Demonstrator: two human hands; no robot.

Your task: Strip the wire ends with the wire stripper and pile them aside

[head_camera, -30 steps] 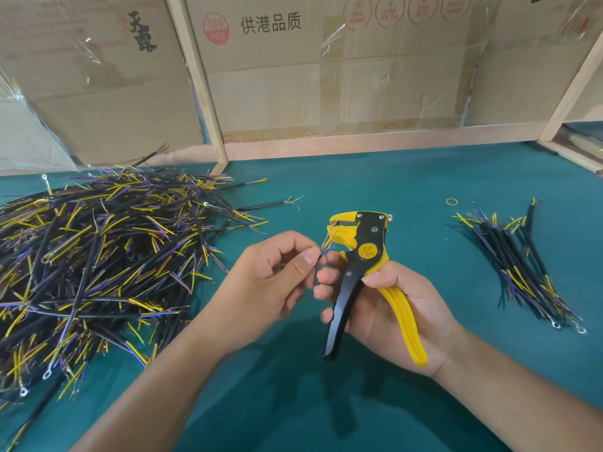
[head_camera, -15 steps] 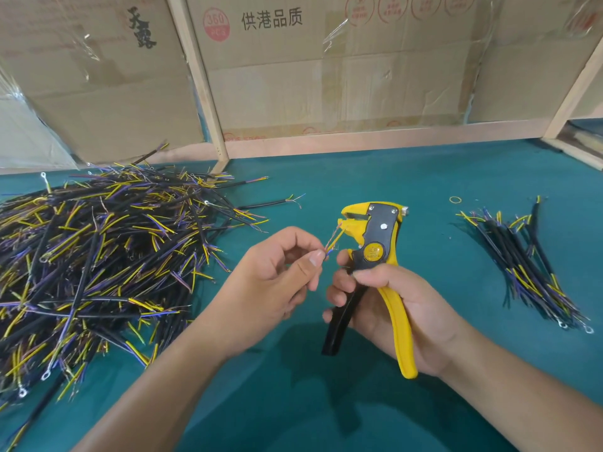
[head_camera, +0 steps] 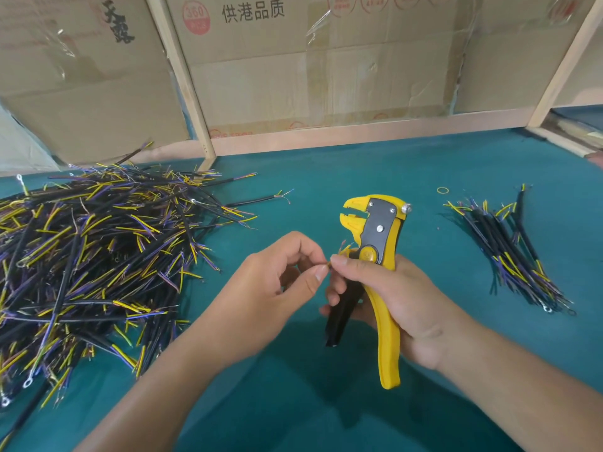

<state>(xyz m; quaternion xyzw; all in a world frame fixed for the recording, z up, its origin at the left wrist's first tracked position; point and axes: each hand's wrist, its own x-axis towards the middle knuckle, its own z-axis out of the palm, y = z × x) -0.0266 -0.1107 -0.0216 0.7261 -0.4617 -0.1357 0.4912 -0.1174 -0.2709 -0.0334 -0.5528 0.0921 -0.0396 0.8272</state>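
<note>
The right hand (head_camera: 396,308) holds the yellow and black wire stripper (head_camera: 375,256) upright above the teal surface (head_camera: 326,177), its grip clamped round the two handles, with the yellow handle running down across the palm and the black one behind the fingers. The tool's toothed head points up and to the left, and its mouth stands apart with nothing in it. The same hand's thumb reaches left to meet the left hand (head_camera: 277,282), whose thumb and forefinger pinch a short wire end (head_camera: 341,252) just beside the stripper's pivot; thin bare strands fan up from that pinch (most of the wire is hidden inside the curled fingers, so its length cannot be told).

To the left lies a big loose heap of wires (head_camera: 91,262), black sheaths with yellow and purple cores, some ending in small ring terminals. Well apart on the right sits a smaller pile of wires (head_camera: 512,252), laid roughly parallel. A small yellow ring (head_camera: 442,190) lies near that pile's far end. Cardboard boxes (head_camera: 293,66) with printed characters stand behind a wooden frame (head_camera: 182,79) at the back edge
</note>
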